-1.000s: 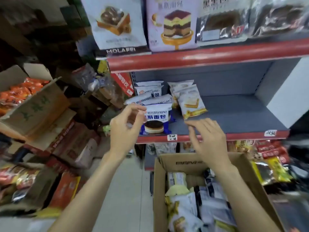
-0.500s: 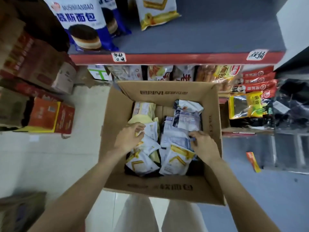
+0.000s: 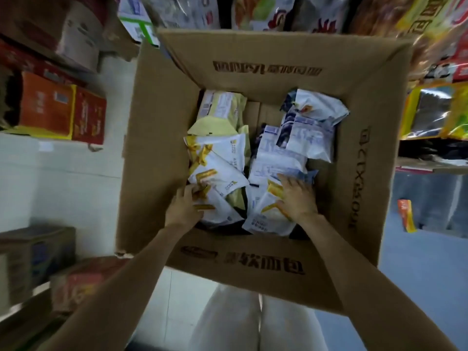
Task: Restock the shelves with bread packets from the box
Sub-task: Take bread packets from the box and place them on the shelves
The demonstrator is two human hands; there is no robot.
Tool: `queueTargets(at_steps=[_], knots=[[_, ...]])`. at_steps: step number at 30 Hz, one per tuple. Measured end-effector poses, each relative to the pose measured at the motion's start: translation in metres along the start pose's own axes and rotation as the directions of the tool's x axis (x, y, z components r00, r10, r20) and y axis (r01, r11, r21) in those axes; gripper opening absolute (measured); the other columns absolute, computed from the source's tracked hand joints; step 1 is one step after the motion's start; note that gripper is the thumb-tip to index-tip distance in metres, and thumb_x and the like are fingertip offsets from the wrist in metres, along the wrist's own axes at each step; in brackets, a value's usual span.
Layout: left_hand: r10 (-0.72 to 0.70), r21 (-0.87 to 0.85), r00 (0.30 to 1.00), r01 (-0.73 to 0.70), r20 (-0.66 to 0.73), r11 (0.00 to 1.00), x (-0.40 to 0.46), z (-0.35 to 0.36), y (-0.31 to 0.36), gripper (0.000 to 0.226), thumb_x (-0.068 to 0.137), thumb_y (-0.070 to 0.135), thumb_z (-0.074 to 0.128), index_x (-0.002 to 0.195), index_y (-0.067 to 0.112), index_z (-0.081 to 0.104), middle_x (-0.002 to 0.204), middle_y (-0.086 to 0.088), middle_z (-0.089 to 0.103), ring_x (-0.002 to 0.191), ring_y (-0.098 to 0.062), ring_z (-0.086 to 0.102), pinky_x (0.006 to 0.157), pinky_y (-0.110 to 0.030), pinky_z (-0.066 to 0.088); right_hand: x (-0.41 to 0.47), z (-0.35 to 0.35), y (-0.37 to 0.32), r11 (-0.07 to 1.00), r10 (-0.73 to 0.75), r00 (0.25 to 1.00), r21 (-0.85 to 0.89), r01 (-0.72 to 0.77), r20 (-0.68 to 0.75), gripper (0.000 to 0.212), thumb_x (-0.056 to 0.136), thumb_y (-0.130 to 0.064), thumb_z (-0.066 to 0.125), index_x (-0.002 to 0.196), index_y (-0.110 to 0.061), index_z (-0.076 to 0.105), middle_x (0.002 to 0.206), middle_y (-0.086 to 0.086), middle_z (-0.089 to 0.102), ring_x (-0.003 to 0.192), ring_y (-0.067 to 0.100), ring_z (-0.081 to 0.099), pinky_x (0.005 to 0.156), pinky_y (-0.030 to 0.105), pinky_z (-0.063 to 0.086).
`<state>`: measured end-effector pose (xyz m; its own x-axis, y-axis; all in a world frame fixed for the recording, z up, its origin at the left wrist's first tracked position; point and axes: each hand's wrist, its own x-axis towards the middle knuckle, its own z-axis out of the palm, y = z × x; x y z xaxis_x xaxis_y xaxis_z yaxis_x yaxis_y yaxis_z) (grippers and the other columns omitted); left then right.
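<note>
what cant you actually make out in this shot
- Head view: left hand fingertips, tucked under a yellow-and-white packet.
- Box bottom, covered by packets.
- Shelf goods at the top, cut off by the frame edge and blurred.
- Packet print, too small to read.
- Right hand palm, facing down.

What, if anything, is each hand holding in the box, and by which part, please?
The left hand pinches a yellow-striped bread packet at its left edge; the right hand rests flat on another packet, no grip.

Box (image 3: 253, 264) near flap: "软面包"; right wall: "12包".
</note>
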<state>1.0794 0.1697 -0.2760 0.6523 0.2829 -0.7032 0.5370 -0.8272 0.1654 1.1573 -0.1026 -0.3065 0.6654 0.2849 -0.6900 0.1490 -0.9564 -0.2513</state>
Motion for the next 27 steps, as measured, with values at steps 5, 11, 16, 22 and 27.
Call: queueTargets(at_steps=[5, 11, 16, 22, 27], knots=[[0.109, 0.119, 0.994, -0.11, 0.014, 0.987, 0.023, 0.026, -0.014, 0.079, 0.082, 0.028, 0.07, 0.145, 0.013, 0.025, 0.142, -0.009, 0.035, 0.128, -0.03, 0.038, 0.099, -0.042, 0.038, 0.024, 0.022, -0.008, 0.995, -0.057, 0.998, -0.086, 0.057, -0.004, 0.079, 0.087, -0.015, 0.061, 0.149, -0.026, 0.013, 0.145, 0.007, 0.032, 0.131, 0.032, 0.033, 0.103, 0.046, 0.033], [0.434, 0.646, 0.9, -0.311, -0.034, 0.697, 0.042, 0.031, -0.014, 0.087, 0.06, 0.031, 0.081, 0.135, 0.016, 0.04, 0.125, -0.014, 0.055, 0.108, -0.035, 0.053, 0.086, -0.041, 0.048, 0.029, 0.025, -0.019, 0.702, -0.34, 0.94, -0.675, 0.227, -0.038, 0.054, 0.071, -0.023, 0.071, 0.121, -0.031, 0.052, 0.126, 0.008, 0.053, 0.112, 0.029, 0.042, 0.09, 0.041, 0.028], [0.583, 0.852, 0.73, -0.51, 0.357, 0.117, 0.049, 0.035, 0.003, 0.065, 0.082, 0.036, 0.062, 0.141, 0.02, 0.037, 0.132, -0.01, 0.047, 0.121, -0.03, 0.044, 0.102, -0.044, 0.036, 0.035, 0.023, -0.038, 0.334, -0.485, 0.797, -0.766, 0.55, 0.361, 0.031, 0.098, -0.019, 0.041, 0.129, -0.018, 0.045, 0.126, 0.004, 0.052, 0.121, 0.027, 0.043, 0.111, 0.047, 0.018], [0.53, 0.829, 0.696, -0.558, 0.484, -0.024, 0.061, 0.04, 0.014, 0.037, 0.095, 0.017, 0.045, 0.132, 0.011, 0.045, 0.124, -0.009, 0.05, 0.12, -0.029, 0.043, 0.102, -0.043, 0.03, 0.038, 0.021, -0.049, 0.282, -0.38, 0.804, -0.77, 0.572, 0.458, 0.03, 0.099, -0.023, 0.042, 0.125, -0.026, 0.054, 0.118, -0.005, 0.059, 0.118, 0.021, 0.046, 0.107, 0.038, 0.024], [0.52, 0.805, 0.68, -0.593, 0.516, -0.023, 0.059, 0.028, 0.013, 0.045, 0.097, 0.018, 0.042, 0.14, 0.007, 0.032, 0.14, -0.015, 0.037, 0.131, -0.035, 0.03, 0.107, -0.047, 0.027, 0.02, -0.012, -0.04, 0.612, -0.419, 0.874, -0.635, 0.471, 0.245, 0.03, 0.092, -0.016, 0.05, 0.121, -0.019, 0.057, 0.119, 0.008, 0.052, 0.113, 0.029, 0.047, 0.091, 0.04, 0.041]])
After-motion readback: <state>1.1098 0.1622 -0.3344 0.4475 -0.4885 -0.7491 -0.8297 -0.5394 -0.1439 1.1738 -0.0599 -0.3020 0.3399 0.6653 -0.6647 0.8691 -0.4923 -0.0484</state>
